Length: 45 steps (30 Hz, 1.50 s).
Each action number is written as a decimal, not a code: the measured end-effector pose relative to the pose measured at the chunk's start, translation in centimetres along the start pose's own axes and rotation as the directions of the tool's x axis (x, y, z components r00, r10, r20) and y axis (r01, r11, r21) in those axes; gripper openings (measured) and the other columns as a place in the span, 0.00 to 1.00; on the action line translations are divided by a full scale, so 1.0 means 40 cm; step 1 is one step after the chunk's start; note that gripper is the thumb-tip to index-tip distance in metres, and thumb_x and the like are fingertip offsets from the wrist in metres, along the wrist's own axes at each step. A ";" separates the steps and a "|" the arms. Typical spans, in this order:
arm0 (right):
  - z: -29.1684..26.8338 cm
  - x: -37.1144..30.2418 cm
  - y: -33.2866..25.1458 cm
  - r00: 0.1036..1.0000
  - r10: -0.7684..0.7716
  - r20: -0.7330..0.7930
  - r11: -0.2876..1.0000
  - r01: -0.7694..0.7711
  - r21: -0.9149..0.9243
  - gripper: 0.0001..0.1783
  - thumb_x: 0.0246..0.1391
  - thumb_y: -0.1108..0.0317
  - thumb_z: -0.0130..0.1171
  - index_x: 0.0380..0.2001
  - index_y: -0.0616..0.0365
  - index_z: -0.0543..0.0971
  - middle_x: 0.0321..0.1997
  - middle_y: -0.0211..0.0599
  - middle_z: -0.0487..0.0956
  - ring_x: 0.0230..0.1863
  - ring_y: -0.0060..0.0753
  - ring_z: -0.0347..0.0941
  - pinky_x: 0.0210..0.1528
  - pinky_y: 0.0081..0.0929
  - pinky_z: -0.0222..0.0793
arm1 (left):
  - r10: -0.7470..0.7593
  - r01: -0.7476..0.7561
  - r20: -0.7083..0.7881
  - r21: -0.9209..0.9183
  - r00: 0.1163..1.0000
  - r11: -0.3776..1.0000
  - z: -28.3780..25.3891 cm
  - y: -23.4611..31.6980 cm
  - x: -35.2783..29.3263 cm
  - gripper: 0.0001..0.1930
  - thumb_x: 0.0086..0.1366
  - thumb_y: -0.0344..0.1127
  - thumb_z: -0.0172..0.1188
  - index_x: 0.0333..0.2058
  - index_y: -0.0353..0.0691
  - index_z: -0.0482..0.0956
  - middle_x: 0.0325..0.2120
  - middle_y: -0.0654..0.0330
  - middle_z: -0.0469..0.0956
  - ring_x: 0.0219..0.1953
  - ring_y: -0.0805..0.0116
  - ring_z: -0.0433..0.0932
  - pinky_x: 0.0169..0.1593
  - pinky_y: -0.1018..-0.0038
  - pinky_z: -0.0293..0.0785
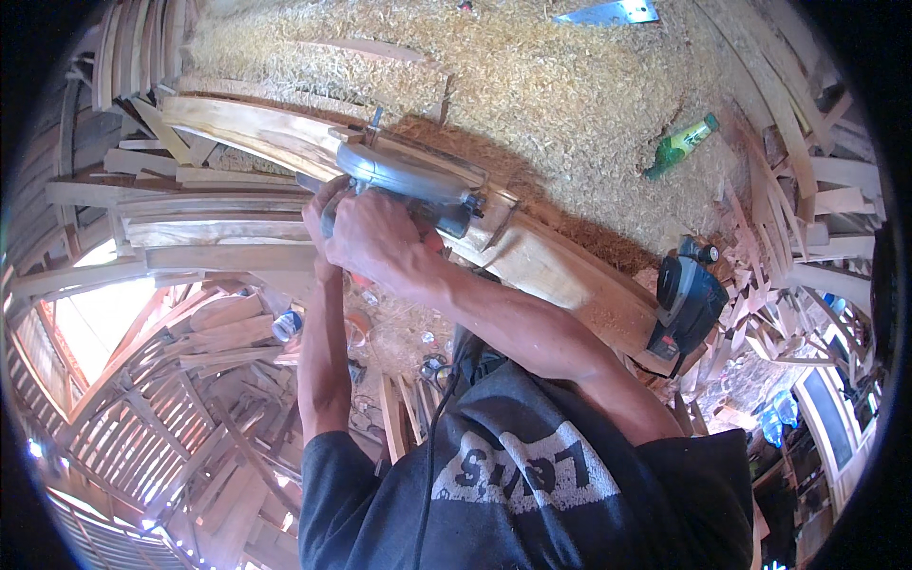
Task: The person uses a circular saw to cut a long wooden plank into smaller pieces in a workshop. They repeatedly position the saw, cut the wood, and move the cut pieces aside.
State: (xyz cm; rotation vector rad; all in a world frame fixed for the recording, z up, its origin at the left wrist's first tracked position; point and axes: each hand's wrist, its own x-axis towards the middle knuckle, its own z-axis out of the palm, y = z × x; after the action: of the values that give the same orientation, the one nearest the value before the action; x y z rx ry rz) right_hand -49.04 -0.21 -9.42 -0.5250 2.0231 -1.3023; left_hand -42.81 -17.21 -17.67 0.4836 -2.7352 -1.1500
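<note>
A circular saw (404, 179) with a silver blade guard rests on a long, pale wooden plank (532, 261) on the workbench. My right hand (375, 233) is wrapped round its handle, hiding most of the grip. Pressed close beside it, my left hand (323, 209) has its fingers curled on the saw's left end; part of them is hidden behind the right hand. The blade cannot be seen. A dark cord (437, 418) runs over my shirt towards the saw.
A blue-black electric planer (689, 304) sits at the plank's right end. Beyond the bench, sawdust (560, 104) covers the ground, with a green bottle (682, 147) and a handsaw blade (608, 12) on it. Stacked boards (199, 233) stand at left; offcuts (774, 313) lie at right.
</note>
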 end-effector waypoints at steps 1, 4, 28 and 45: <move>0.003 0.004 0.000 1.000 0.000 -0.018 1.000 0.000 0.001 0.14 0.40 0.66 0.67 0.28 0.69 0.86 0.31 0.61 0.85 0.35 0.56 0.86 0.40 0.47 0.82 | 0.029 -0.029 0.003 -0.048 1.000 0.998 -0.003 0.009 0.006 0.18 0.57 0.31 0.66 0.47 0.32 0.86 0.34 0.51 0.88 0.35 0.70 0.85 0.42 0.71 0.79; 0.016 0.012 -0.015 0.995 0.006 -0.095 0.999 -0.003 0.034 0.13 0.42 0.68 0.64 0.27 0.69 0.86 0.30 0.62 0.84 0.34 0.58 0.85 0.40 0.48 0.82 | 0.099 -0.096 0.057 -0.060 0.993 0.994 -0.021 0.009 0.021 0.19 0.56 0.34 0.67 0.47 0.33 0.86 0.37 0.51 0.88 0.36 0.67 0.86 0.43 0.70 0.80; 0.038 0.129 -0.104 0.997 0.069 0.046 0.998 -0.068 -0.010 0.24 0.53 0.52 0.59 0.28 0.67 0.87 0.29 0.63 0.84 0.34 0.61 0.85 0.42 0.49 0.81 | 0.090 -0.094 0.027 0.295 0.996 0.951 -0.099 -0.242 0.112 0.24 0.55 0.48 0.65 0.49 0.45 0.89 0.43 0.50 0.86 0.42 0.58 0.88 0.50 0.63 0.75; 0.117 0.251 -0.141 0.995 0.078 0.062 0.994 -0.073 -0.082 0.22 0.46 0.57 0.62 0.29 0.71 0.86 0.29 0.65 0.83 0.37 0.62 0.85 0.45 0.47 0.81 | 0.078 -0.068 0.000 0.480 0.997 0.875 -0.164 -0.306 0.180 0.25 0.58 0.50 0.64 0.52 0.48 0.87 0.36 0.48 0.87 0.39 0.54 0.86 0.54 0.61 0.67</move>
State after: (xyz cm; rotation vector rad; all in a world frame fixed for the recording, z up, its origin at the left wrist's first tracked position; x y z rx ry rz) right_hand -52.83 -12.05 -8.77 -0.5156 2.0279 -1.1487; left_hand -45.05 -32.12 -21.84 0.4311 -2.9827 -0.4290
